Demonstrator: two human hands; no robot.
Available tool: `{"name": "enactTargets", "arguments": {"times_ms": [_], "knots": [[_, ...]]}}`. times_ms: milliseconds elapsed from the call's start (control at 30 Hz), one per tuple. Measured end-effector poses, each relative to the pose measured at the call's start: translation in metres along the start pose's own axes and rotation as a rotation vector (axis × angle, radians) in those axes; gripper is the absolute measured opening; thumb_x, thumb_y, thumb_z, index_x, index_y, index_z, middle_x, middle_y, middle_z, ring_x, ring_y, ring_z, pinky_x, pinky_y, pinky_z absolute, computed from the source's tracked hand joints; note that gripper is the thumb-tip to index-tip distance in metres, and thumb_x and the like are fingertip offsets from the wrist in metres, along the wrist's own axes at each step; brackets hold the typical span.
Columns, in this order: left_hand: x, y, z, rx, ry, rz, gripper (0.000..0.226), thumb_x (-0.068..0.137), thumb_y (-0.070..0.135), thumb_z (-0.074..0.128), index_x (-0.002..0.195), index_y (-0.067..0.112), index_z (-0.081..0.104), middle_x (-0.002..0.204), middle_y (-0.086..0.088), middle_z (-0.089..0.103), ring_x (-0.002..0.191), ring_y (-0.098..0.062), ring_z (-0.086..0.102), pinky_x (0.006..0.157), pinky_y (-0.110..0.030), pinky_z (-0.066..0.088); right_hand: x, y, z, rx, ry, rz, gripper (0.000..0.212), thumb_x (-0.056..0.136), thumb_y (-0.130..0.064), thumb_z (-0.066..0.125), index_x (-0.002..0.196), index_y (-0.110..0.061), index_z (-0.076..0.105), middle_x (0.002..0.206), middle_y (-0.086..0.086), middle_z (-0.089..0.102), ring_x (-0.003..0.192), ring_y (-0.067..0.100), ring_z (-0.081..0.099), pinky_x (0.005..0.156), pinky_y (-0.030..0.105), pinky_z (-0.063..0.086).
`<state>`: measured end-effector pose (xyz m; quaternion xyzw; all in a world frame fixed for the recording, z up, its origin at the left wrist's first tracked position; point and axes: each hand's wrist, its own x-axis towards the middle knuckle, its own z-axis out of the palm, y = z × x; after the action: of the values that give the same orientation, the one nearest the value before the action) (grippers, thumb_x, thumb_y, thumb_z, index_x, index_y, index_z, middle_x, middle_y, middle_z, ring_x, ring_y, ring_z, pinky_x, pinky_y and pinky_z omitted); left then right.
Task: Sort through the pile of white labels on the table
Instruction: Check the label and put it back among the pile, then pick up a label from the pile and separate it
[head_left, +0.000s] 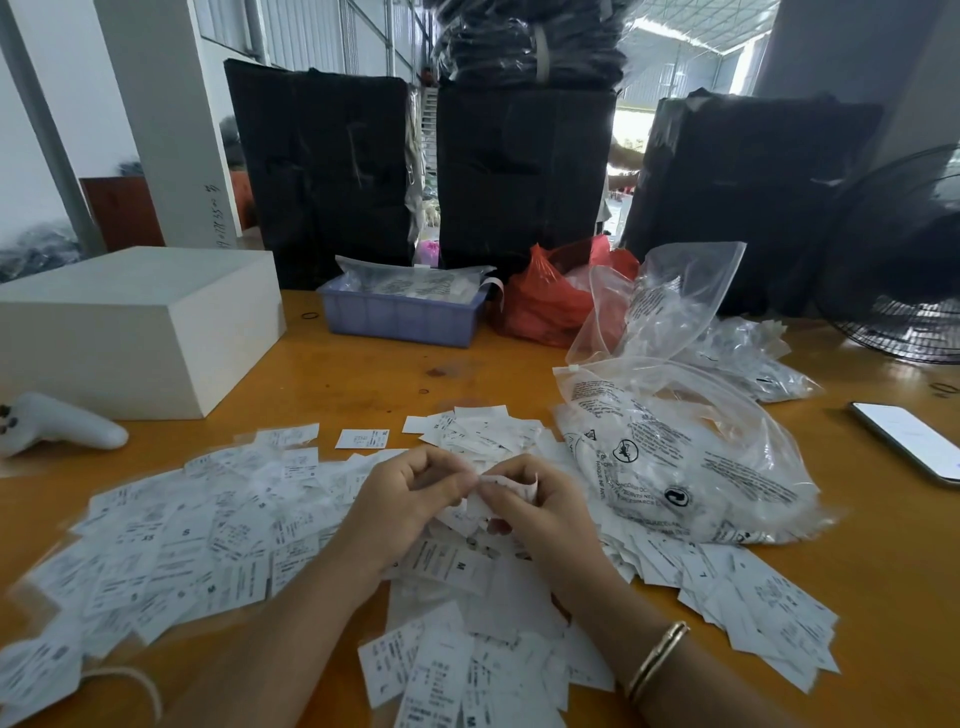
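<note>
1. While I watch, the pile of labels (171, 540) covers the table (363, 374) (wood, orange-toned).
2. My left hand (402, 499) pinches a label (511, 483).
3. My right hand (540, 506) pinches it too.
4. A plastic bag (691, 457) lies just beside.

We see white labels (182, 540) with black print, an orange-brown table (363, 374), a blue-violet tray (400, 317), a red bag (545, 306)

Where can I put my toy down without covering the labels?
Bare table lies between the white box, the blue tray and the label pile. Around both hands it is crowded.
</note>
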<state>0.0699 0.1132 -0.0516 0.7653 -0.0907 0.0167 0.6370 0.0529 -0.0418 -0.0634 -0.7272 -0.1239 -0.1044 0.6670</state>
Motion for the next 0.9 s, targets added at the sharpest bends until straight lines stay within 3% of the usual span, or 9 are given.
{"name": "enactTargets", "arguments": {"times_ms": [67, 167, 267, 333, 533, 633, 700, 767, 900], "knots": [[0.0, -0.0008, -0.0004, 0.014, -0.017, 0.006, 0.022, 0.065, 0.045, 0.07, 0.08, 0.028, 0.071, 0.077, 0.015, 0.071, 0.079, -0.003, 0.066, 0.066, -0.017, 0.048, -0.0006, 0.0002, 0.0004, -0.002, -0.014, 0.022, 0.013, 0.086, -0.01, 0.066, 0.076, -0.019, 0.063, 0.066, -0.01, 0.062, 0.056, 0.007, 0.058, 0.052, 0.02, 0.048], [0.0001, -0.0019, 0.0, 0.095, -0.054, 0.007, 0.001, 0.079, 0.032, 0.071, 0.078, 0.032, 0.071, 0.081, 0.02, 0.07, 0.079, 0.002, 0.065, 0.063, -0.015, 0.05, -0.0009, 0.0006, 0.0, -0.001, -0.043, 0.058, 0.007, 0.089, -0.014, 0.061, 0.088, -0.02, 0.059, 0.077, -0.008, 0.06, 0.057, 0.006, 0.054, 0.052, 0.019, 0.046], [0.0006, -0.0024, -0.0013, 0.079, 0.004, 0.006, 0.004, 0.082, 0.032, 0.069, 0.084, 0.03, 0.071, 0.08, 0.019, 0.071, 0.076, 0.002, 0.065, 0.065, -0.015, 0.047, -0.0017, 0.0012, -0.0028, 0.106, -0.051, 0.086, 0.017, 0.082, -0.028, 0.058, 0.097, -0.02, 0.056, 0.072, -0.002, 0.058, 0.056, 0.01, 0.054, 0.05, 0.021, 0.043], [0.0013, -0.0023, -0.0026, 0.05, 0.035, -0.002, 0.009, 0.08, 0.035, 0.07, 0.087, 0.029, 0.071, 0.082, 0.019, 0.072, 0.077, 0.003, 0.065, 0.064, -0.015, 0.046, -0.0007, 0.0016, -0.0054, 0.166, -0.021, 0.065, 0.013, 0.084, -0.022, 0.058, 0.093, -0.015, 0.054, 0.064, -0.001, 0.057, 0.055, 0.014, 0.054, 0.049, 0.022, 0.042], [-0.0034, 0.0008, 0.0021, 0.11, -0.125, 0.016, 0.025, 0.072, 0.046, 0.068, 0.087, 0.027, 0.071, 0.082, 0.013, 0.074, 0.077, -0.005, 0.07, 0.064, -0.018, 0.053, 0.0012, 0.0034, -0.0019, -0.069, 0.015, -0.04, 0.011, 0.089, -0.011, 0.063, 0.082, -0.019, 0.062, 0.063, -0.008, 0.058, 0.056, 0.009, 0.054, 0.049, 0.019, 0.042], [-0.0017, -0.0015, -0.0004, 0.101, 0.002, 0.011, 0.011, 0.077, 0.038, 0.071, 0.083, 0.029, 0.07, 0.079, 0.016, 0.072, 0.074, 0.0, 0.067, 0.056, -0.011, 0.048, 0.002, 0.0025, -0.0041, -0.001, 0.085, -0.045, 0.012, 0.091, -0.011, 0.06, 0.097, -0.021, 0.061, 0.068, -0.009, 0.058, 0.06, 0.009, 0.055, 0.054, 0.017, 0.044], [0.0004, -0.0032, -0.0024, 0.09, 0.065, 0.014, 0.006, 0.077, 0.034, 0.074, 0.08, 0.03, 0.071, 0.079, 0.017, 0.072, 0.077, 0.0, 0.066, 0.059, -0.01, 0.047, 0.0036, 0.0017, -0.0075, 0.031, 0.137, -0.04, 0.011, 0.091, -0.008, 0.059, 0.092, -0.018, 0.062, 0.068, -0.01, 0.061, 0.06, 0.007, 0.056, 0.057, 0.016, 0.046], [0.0008, -0.003, -0.0015, 0.074, 0.043, 0.025, 0.005, 0.075, 0.034, 0.075, 0.075, 0.032, 0.071, 0.078, 0.015, 0.072, 0.076, -0.002, 0.067, 0.06, -0.012, 0.048, 0.0025, 0.0012, -0.0064, -0.016, 0.124, -0.029, 0.012, 0.089, -0.008, 0.062, 0.084, -0.019, 0.065, 0.068, -0.009, 0.064, 0.06, 0.005, 0.057, 0.057, 0.018, 0.047], [-0.0016, -0.0013, -0.0003, 0.118, -0.048, 0.065, 0.022, 0.065, 0.049, 0.07, 0.075, 0.03, 0.072, 0.076, 0.013, 0.072, 0.071, 0.0, 0.067, 0.057, -0.01, 0.048, 0.0007, 0.0008, 0.0009, -0.152, 0.074, -0.067, 0.022, 0.086, -0.01, 0.066, 0.077, -0.031, 0.066, 0.07, -0.004, 0.065, 0.06, 0.016, 0.055, 0.058, 0.037, 0.051]]}}
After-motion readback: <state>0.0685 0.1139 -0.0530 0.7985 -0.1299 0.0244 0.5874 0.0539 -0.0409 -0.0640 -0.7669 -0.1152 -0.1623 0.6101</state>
